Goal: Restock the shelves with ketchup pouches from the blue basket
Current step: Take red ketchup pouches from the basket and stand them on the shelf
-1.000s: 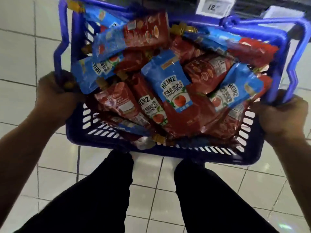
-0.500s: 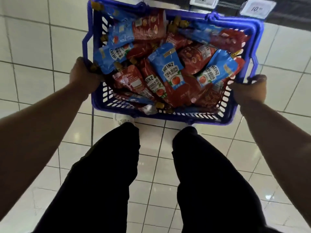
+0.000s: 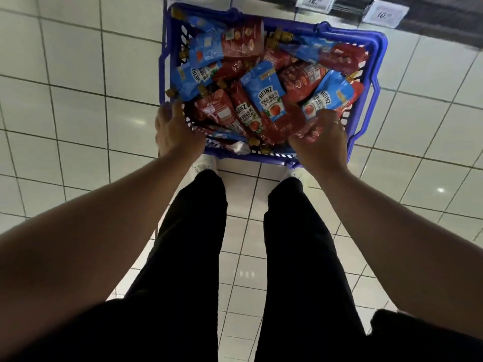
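Many "HEINZ" ketchup pouches in blue basket.

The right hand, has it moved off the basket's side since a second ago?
Yes. The right hand has left the blue basket's right rim and come inward over its near edge, fingers now touching a ketchup pouch.

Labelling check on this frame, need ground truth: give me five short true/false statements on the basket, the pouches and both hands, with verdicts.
1. The blue plastic basket sits on the tiled floor. True.
2. The basket is empty. False: it is full of red and blue ketchup pouches.
3. The right hand reaches in among the pouches. True.
4. The left hand holds a pouch up above the basket. False: it is at the basket's left near corner, lifting nothing.
5. White price tags show at the top edge. True.
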`<state>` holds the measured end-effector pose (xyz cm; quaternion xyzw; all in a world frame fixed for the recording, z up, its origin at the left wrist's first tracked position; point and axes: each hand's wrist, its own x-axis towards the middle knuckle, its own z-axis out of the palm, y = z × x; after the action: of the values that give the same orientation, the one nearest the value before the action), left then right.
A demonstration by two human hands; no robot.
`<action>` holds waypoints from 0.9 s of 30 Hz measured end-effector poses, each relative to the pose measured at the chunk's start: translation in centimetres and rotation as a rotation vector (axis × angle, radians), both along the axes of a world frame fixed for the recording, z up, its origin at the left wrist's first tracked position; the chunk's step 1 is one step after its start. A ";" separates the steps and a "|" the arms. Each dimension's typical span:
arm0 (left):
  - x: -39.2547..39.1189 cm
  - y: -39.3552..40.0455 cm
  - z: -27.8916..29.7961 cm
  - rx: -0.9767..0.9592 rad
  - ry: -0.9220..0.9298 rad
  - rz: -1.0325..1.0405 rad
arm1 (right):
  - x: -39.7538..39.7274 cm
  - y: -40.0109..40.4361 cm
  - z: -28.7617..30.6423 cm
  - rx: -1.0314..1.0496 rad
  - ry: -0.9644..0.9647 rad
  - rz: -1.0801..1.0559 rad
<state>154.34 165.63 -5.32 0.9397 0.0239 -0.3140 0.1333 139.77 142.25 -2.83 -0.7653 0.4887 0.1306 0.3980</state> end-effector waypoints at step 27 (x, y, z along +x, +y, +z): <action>0.7 -1.4 -3.4 -0.190 0.137 -0.606 | 6.4 1.2 -4.5 0.095 0.072 0.151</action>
<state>155.02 164.21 -8.73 0.8642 -0.2771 -0.4029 0.1189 146.15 143.40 -7.30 -0.7749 0.4370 0.2109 0.4050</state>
